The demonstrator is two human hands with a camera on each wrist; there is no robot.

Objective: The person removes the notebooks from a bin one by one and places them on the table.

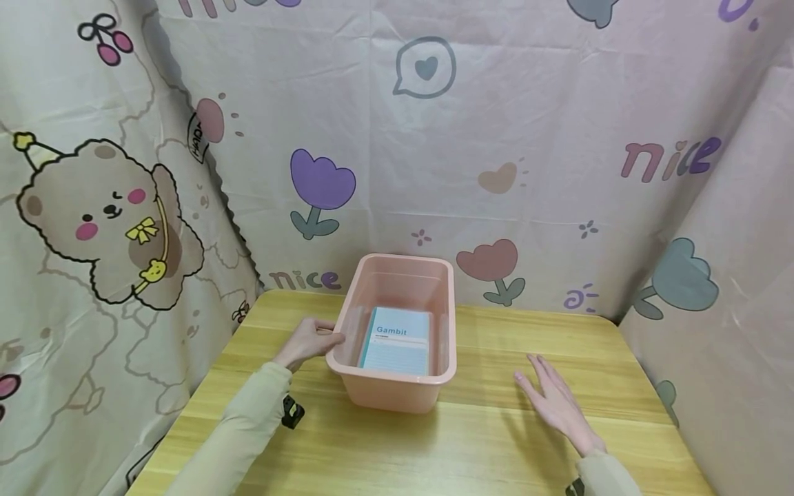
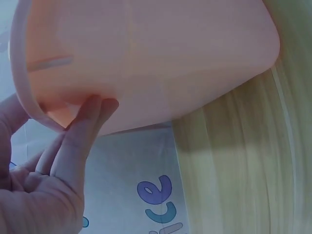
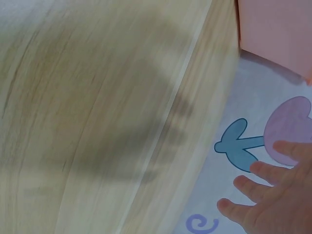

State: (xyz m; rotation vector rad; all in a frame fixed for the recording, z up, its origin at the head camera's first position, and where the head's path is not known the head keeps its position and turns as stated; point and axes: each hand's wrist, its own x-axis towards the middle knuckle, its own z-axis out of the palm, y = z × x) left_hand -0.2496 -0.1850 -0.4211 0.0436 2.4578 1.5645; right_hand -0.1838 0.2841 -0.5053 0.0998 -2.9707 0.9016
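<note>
The left hand [image 1: 308, 341] is gripping the left rim of a pink plastic bin [image 1: 393, 394], which is standing on the wooden tabletop [image 1: 496, 441] near the printed cloth backdrop [image 1: 546, 103]. Inside the bin, a pale blue "Gambit" notebook [image 1: 398, 348] is lying cover up. Well apart to the right, the right hand [image 1: 556, 403] is holding nothing, its fingers extending straight; judging by the shadow, it is probably hovering above the wood.
</note>
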